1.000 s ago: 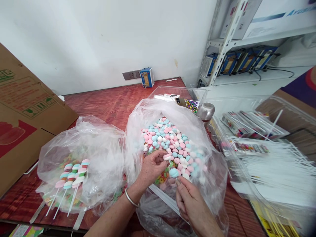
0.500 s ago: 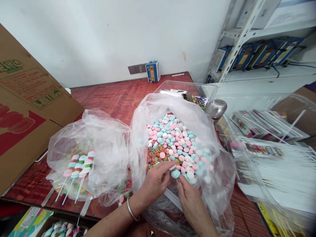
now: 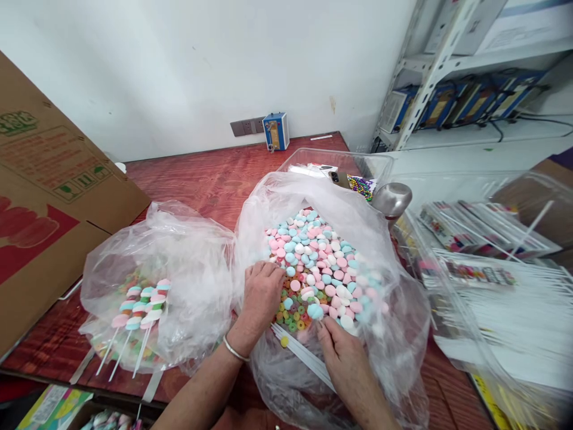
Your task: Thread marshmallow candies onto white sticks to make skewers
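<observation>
A clear plastic bag (image 3: 286, 194) lies open, with pink, blue and white marshmallows (image 3: 320, 248) heaped inside beside ring-shaped gummies (image 3: 295, 316). My left hand (image 3: 262, 292) reaches in over the gummies from the left, its fingers bent together; the fingertips are partly hidden, and what they hold I cannot make out. On the right, my right hand (image 3: 347, 352) pinches a blue marshmallow (image 3: 315, 311) between thumb and fingers at the near edge of the heap. White sticks (image 3: 307, 358) lie on the plastic between my hands, and a yellow gummy (image 3: 284, 341) rests by them.
Skewers of stacked marshmallows and gummies (image 3: 138, 309) lie on another plastic bag (image 3: 197, 263) at the left. A cardboard box (image 3: 58, 173) stands behind it. A metal scoop (image 3: 392, 199) and clear bins (image 3: 452, 310) with sticks and printed packets are at the right.
My left hand has left the blue marshmallow by my right hand and moved left and up onto the gummies. My right hand has barely shifted and keeps its pinch.
</observation>
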A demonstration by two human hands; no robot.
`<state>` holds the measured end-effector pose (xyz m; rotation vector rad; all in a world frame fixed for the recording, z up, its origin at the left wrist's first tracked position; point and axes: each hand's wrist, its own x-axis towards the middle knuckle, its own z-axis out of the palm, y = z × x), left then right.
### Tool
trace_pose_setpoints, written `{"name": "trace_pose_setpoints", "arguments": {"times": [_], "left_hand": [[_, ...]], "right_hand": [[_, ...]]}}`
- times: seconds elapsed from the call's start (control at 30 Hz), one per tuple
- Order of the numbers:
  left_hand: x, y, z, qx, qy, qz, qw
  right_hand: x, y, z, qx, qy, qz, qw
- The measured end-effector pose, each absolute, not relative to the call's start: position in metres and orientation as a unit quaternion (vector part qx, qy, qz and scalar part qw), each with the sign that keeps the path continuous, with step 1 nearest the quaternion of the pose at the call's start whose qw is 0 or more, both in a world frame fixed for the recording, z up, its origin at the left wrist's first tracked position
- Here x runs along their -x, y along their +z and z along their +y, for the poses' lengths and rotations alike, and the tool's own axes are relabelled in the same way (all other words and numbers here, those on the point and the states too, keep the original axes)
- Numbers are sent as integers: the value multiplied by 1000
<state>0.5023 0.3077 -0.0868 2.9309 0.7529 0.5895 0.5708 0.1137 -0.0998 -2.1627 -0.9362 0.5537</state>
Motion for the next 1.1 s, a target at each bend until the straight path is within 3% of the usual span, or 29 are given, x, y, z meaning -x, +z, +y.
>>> {"name": "trace_pose_setpoints", "arguments": {"times": [0.27,0.4,0.6,0.73,0.9,1.0,1.1], "left_hand": [[-511,-88,303,-953,187,235,39],[-507,-91,298,-949,218,209,96],[-503,-86,290,-867,239,227,373],[-503,-87,285,-794,226,257,503],[-497,-95,267,-630,157,297,701],[-490,-94,264,-633,162,301,694],[-487,-88,276,-763,212,302,530]], "right_hand": [[-572,-96,115,831,228,-371,346],[-571,-94,116,825,229,-375,354],[-570,-89,115,814,244,-380,364],[-571,-87,113,823,232,-386,346],[-565,-94,108,844,196,-389,313],[-564,-105,102,831,188,-398,339],[-568,-113,98,819,200,-375,386]]}}
